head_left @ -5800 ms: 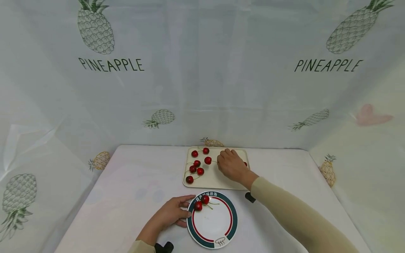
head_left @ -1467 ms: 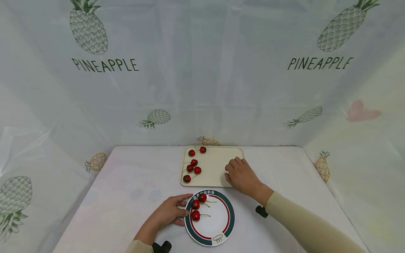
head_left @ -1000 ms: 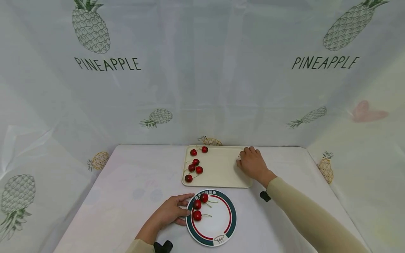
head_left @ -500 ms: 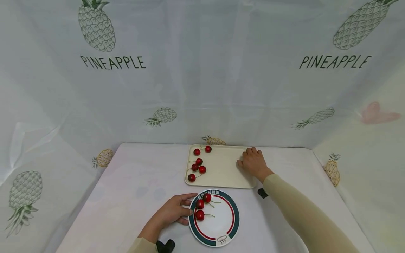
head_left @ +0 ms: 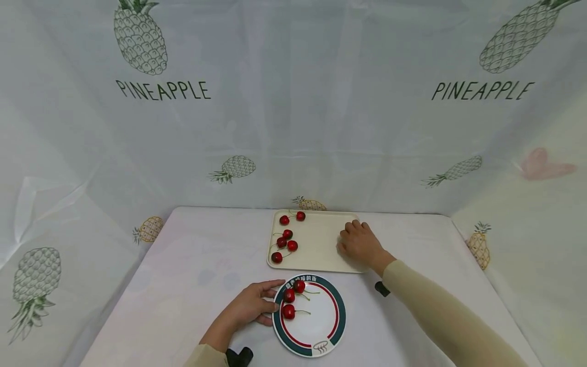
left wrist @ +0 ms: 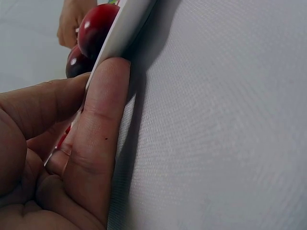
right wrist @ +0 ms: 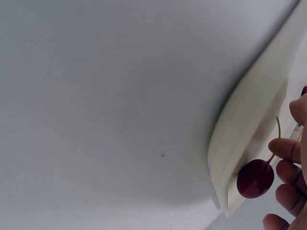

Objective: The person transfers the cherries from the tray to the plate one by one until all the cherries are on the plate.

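My left hand [head_left: 251, 307] holds the left rim of a white plate [head_left: 316, 326] with a dark green and red border. In the left wrist view its fingers [left wrist: 98, 129] lie against the rim, thumb on the other side. On the plate's left side sit 3 red cherries [head_left: 289, 311] with green stems. My right hand [head_left: 359, 243] is over the right part of a cream tray [head_left: 318, 255]. The right wrist view has a dark red cherry [right wrist: 255, 179] beside its curved fingers, the stem near the index fingertip and the thumb apart. From above, the hand hides that cherry.
Several more cherries [head_left: 292, 245] lie along the tray's left side. The tray stands behind the plate on a white-covered table [head_left: 183, 275]. A pineapple-printed curtain [head_left: 312, 117] rises behind the table's back edge and along its sides.
Since the oldest frame a third cherry has come onto the plate, and the one mid-tray is gone. My right hand moved right across the tray, then slightly back left. The left stays put.
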A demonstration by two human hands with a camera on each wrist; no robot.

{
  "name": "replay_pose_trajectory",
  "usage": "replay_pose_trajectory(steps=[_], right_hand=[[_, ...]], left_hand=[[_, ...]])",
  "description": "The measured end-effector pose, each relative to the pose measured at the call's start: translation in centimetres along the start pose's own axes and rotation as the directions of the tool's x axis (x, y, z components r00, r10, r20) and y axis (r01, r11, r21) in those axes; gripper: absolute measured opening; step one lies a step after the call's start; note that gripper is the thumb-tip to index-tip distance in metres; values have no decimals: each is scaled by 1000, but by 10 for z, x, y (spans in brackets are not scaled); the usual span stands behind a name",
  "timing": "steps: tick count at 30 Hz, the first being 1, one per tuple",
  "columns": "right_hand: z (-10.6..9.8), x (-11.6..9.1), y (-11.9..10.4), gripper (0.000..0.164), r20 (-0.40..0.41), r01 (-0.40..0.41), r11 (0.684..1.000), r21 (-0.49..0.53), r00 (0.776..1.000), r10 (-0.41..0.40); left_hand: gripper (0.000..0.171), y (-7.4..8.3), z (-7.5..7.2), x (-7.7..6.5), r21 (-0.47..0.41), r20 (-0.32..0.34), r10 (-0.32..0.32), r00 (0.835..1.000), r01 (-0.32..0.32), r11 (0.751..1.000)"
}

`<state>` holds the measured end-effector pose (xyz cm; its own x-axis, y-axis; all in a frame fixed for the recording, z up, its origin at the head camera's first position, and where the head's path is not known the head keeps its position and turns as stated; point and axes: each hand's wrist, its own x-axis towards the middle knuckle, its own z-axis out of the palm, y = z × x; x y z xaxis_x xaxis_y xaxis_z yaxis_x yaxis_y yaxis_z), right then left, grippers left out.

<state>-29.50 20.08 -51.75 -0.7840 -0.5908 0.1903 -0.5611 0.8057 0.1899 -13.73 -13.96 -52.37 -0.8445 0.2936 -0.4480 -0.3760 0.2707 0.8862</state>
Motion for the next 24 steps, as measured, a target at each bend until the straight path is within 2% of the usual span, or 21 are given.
replay_pose_trajectory(steps=[6, 12, 16, 21, 24], right_hand=[[-2, -15, -4, 24, -74, 69, 997, -23, 995, -71], [-1, -31, -3, 22, -168, 91, 995, -36, 981, -96], [2, -42, -4, 21, -231, 62, 998, -24, 971, -66], [3, -51, -8, 26, -320, -17, 999, 37, 947, 28], [3, -52, -10, 29, -341, -60, 997, 44, 937, 71]], left_hand=[[67, 0, 0, 0, 2, -6, -4, 1000, 4, 1000], [67, -1, 1, 0, 7, -1, 3, 1000, -3, 1000], [66, -3, 0, 2, 9, 3, 3, 1000, -3, 1000], [67, -5, -1, 4, 4, 9, 4, 1000, -4, 1000], [67, -6, -2, 4, 2, 14, 7, 1000, -7, 1000]])
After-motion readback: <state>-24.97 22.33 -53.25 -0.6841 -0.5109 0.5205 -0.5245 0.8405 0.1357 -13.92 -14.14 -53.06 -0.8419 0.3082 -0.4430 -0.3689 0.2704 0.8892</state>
